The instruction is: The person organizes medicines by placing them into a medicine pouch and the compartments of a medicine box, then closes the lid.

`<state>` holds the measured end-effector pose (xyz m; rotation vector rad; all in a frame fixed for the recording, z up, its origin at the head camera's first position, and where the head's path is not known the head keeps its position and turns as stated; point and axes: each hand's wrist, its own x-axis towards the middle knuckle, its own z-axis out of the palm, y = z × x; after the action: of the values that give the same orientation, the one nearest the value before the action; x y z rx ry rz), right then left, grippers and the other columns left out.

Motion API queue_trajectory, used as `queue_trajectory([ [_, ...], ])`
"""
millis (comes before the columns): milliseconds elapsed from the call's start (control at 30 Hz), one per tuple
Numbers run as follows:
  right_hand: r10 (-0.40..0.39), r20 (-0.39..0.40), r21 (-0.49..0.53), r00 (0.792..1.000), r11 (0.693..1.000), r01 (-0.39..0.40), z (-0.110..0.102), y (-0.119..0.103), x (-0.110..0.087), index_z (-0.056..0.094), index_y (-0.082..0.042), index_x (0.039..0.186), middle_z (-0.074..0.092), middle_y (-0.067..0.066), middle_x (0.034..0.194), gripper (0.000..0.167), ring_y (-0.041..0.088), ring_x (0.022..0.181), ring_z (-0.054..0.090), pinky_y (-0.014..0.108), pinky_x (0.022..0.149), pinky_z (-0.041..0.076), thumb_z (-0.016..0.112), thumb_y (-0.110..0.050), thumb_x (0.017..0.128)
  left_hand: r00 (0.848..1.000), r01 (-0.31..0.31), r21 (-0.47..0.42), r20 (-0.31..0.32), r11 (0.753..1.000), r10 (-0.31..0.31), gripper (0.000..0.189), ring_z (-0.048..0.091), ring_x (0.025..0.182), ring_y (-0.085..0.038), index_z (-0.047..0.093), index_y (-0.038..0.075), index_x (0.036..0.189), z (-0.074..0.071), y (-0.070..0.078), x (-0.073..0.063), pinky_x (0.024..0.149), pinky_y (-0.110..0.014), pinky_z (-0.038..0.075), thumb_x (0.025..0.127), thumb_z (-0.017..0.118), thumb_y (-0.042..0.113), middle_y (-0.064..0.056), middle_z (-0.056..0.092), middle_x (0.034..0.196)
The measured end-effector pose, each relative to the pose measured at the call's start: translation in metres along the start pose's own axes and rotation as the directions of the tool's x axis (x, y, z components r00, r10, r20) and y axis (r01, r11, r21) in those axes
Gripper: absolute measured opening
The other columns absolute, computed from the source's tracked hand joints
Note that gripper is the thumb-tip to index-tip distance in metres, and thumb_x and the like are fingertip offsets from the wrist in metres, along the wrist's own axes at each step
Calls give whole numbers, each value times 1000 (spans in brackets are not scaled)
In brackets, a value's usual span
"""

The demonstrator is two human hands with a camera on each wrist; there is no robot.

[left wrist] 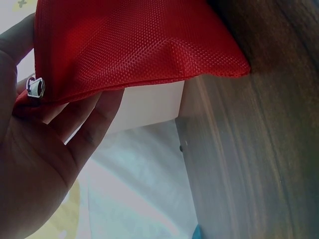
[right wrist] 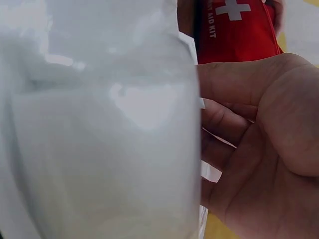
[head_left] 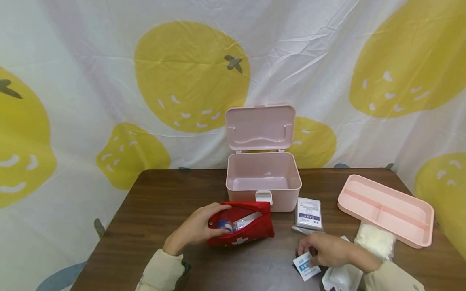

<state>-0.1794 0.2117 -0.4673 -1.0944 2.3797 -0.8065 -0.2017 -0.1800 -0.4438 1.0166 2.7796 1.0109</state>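
My left hand (head_left: pixel 199 224) grips the left end of a red first aid pouch (head_left: pixel 267 227) with a white cross. The pouch's mouth gapes, and wrapped items (head_left: pixel 247 220) show inside. In the left wrist view, fingers (left wrist: pixel 94 124) lie behind the red cloth beside a zipper pull (left wrist: pixel 36 87). My right hand (head_left: pixel 329 249) pinches a small white and blue packet (head_left: pixel 305 267) just above the table. A white plastic-wrapped pack (right wrist: pixel 109 149) blocks much of the right wrist view and hides the fingertips.
Behind the pouch stands a pink box (head_left: pixel 280 198) with its lid raised. A flat packaged item (head_left: pixel 308 213) lies right of it. Farther right are a pink divided tray (head_left: pixel 386 208), a cream wrapped bundle (head_left: pixel 375 241) and a white pack (head_left: pixel 342 279). Patterned cloth (head_left: pixel 91 81) hangs behind the table.
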Motion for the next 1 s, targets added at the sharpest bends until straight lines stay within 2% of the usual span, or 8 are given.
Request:
queue_trajectory([
  [167,-24,-8,-6,1000,1000,24,-1,-3,2,67,-17,89,60,-17,83,22,-5,73,50,19,63,45,75,0,78,1000,1,12,-5,1000,0,62,60,113,-18,57,16,137,0,0,0,99,-42,51,81,82,28,-1,63,126],
  [267,-78,-13,7,997,997,79,-5,-6,3,68,-16,89,63,-15,83,19,-6,73,52,19,63,47,71,1,82,1000,6,7,-1,1000,-6,62,60,112,-18,56,16,137,0,-1,-1,99,-42,51,82,82,29,-1,63,126],
  [433,-218,-89,-51,972,975,214,-15,-15,5,69,-15,91,65,-11,82,19,-5,74,53,19,62,49,68,3,85,1000,11,-7,4,1000,-11,62,59,113,-17,56,17,137,1,-1,0,98,-41,51,82,81,29,0,63,127],
  [600,-259,-164,-79,952,965,249,-27,-25,6,69,-16,90,66,-10,83,19,-4,77,55,23,65,50,68,2,87,1000,-17,-10,-3,1000,17,62,60,112,-17,57,16,136,1,-2,1,98,-40,52,81,82,28,0,63,126],
  [767,-302,-250,-118,920,953,280,-37,-38,9,70,-19,90,67,-12,82,20,-4,76,55,23,65,51,71,1,86,999,-39,-17,-13,999,39,62,60,110,-16,57,15,136,2,-1,1,97,-38,52,81,83,27,0,63,125],
  [1000,-348,-400,-171,848,937,304,-47,-56,18,71,-20,96,69,-12,85,20,-1,76,60,21,69,52,73,-2,86,996,-91,-25,-26,996,90,60,61,109,-17,58,14,135,6,1,3,97,-37,52,81,83,25,-1,64,124],
])
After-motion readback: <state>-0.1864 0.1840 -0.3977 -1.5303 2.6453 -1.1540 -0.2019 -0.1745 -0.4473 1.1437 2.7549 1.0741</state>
